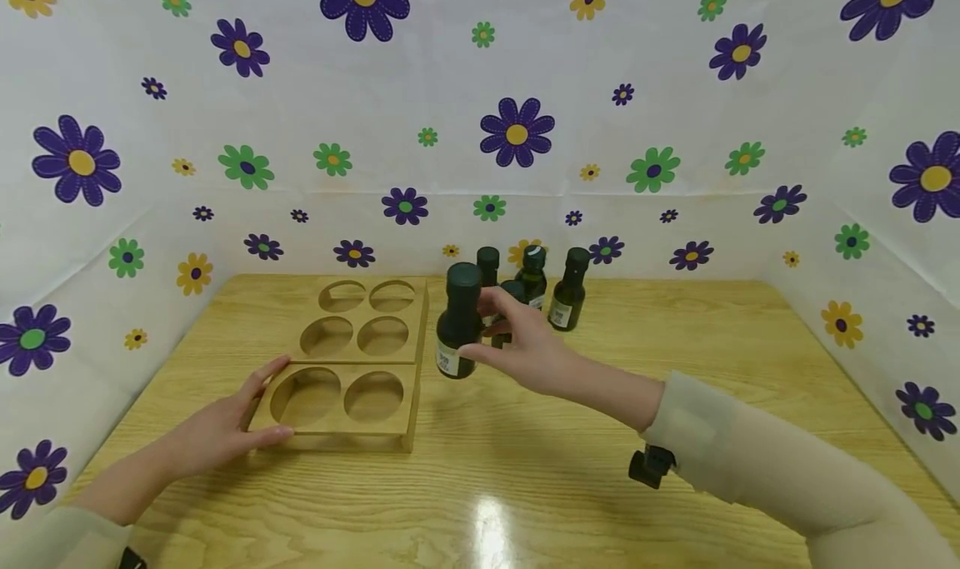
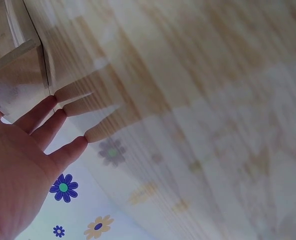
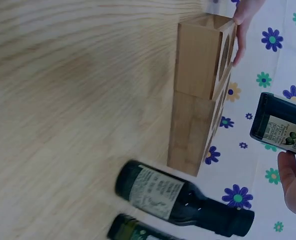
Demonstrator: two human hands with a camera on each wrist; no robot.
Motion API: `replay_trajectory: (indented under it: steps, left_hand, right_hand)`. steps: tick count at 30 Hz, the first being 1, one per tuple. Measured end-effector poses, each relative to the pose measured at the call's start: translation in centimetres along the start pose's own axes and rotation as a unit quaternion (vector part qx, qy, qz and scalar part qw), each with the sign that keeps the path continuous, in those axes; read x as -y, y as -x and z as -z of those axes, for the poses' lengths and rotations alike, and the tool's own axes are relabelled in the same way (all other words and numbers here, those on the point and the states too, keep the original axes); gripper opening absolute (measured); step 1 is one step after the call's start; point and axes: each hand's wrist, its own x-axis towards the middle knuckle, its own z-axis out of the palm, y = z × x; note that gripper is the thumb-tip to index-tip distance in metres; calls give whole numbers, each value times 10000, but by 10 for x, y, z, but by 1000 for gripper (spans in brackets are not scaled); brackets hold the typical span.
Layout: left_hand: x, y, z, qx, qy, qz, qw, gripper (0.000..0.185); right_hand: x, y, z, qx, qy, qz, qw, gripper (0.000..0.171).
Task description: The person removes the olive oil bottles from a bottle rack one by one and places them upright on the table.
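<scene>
My right hand (image 1: pixel 528 344) grips a dark glass bottle (image 1: pixel 459 327) with a black cap and a pale label. It is held upright above the table, just right of the wooden rack (image 1: pixel 352 423); in the right wrist view this bottle (image 3: pixel 280 127) is cut off by the frame edge. The rack has round holes, none with a bottle in it. On the rack's front left corner rests my left hand (image 1: pixel 213 436), thumb on the front part and a finger along the side. Its other fingers (image 2: pixel 70 152) reach down straight to the tabletop in the left wrist view.
Several similar bottles, one at the right (image 1: pixel 567 294), stand behind my right hand, partly hidden by it. The wood-grain table (image 1: pixel 675 336) is enclosed by white flowered cloth (image 1: pixel 450 77) at the back and sides.
</scene>
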Motion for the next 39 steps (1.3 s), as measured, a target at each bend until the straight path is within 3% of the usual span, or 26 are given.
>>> replay_trajectory:
  steps: [10,20,29,39]
  left_hand:
    - [0,1,1,25,47,-12,10000,94]
    - [1,0,1,35,119,-48,9999,93]
    - [3,0,-2,-8,92,-42,9999,92]
    - [1,-1,-1,2,118,-44,9999,93]
  right_hand:
    - [-21,47,25,-591,187,-316,9976,53]
    - [-50,74,43,-877,452,-504,9938,51]
    - [-68,78,53,-1083,684,-706,9892,50]
    - [-97,64,53,-1133,682,-883,9873,50]
